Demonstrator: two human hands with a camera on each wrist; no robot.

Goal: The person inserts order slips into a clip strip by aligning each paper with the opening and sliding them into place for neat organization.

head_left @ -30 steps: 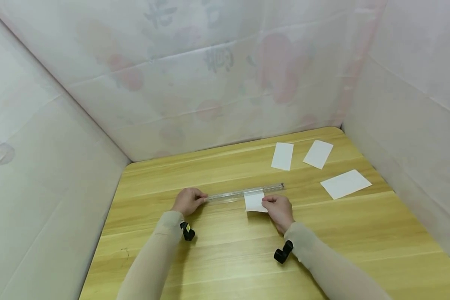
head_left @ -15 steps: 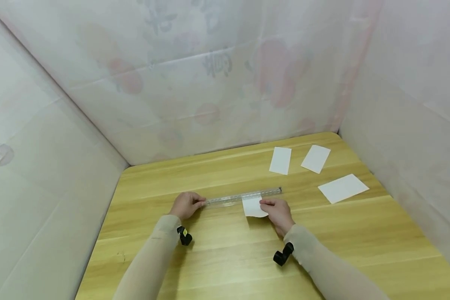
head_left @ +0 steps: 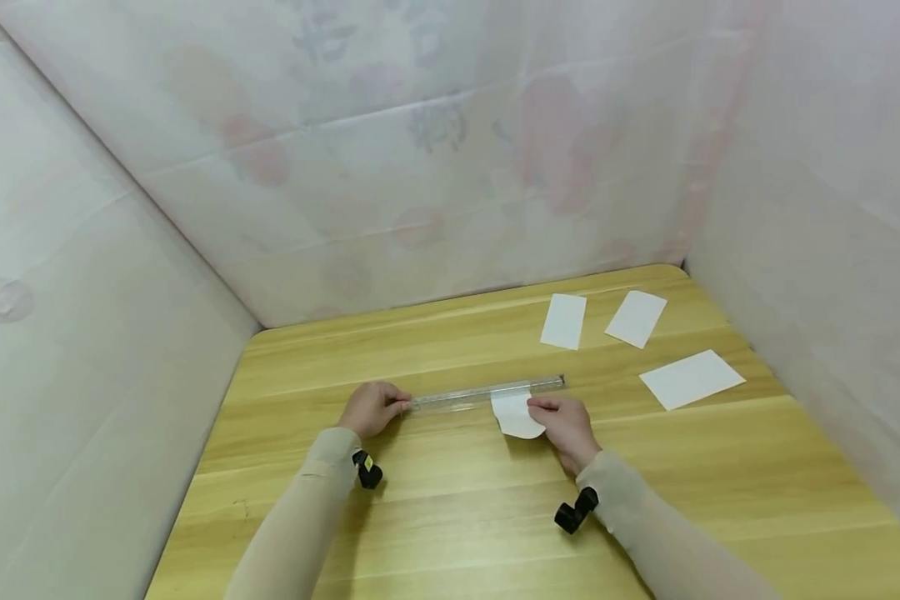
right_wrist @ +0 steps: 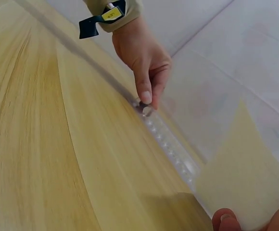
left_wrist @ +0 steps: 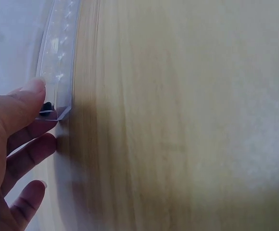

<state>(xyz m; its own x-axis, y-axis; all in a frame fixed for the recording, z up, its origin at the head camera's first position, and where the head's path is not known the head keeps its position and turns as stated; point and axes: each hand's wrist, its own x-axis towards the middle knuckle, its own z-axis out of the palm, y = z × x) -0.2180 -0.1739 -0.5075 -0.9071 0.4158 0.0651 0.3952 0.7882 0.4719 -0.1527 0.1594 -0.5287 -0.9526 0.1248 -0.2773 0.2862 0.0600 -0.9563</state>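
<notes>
In the head view a long, slim clear plastic strip (head_left: pixel 450 397), ruler-like, lies across the middle of the table. My left hand (head_left: pixel 371 410) pinches its left end between thumb and fingers. The left wrist view shows a small dark piece (left_wrist: pixel 46 109) inside that end, with my other fingers loosely bent below. A white paper card (head_left: pixel 515 415) meets the strip near its right end, its far edge at the strip. My right hand (head_left: pixel 566 429) pinches the card's right side, and its near edge bows up. In the right wrist view the card (right_wrist: pixel 245 168) stands curved.
Three white cards lie flat at the right: one back card (head_left: pixel 564 321), another beside it (head_left: pixel 636 318), and a third card (head_left: pixel 692 379) nearer the right edge. Cloth walls (head_left: pixel 450 167) enclose the wooden table (head_left: pixel 450 517) at the back and sides.
The right hand has shifted slightly right with the card, whose near edge now curves more and hangs closer to me. The left hand stays on the strip's end. The head view has tilted slightly.
</notes>
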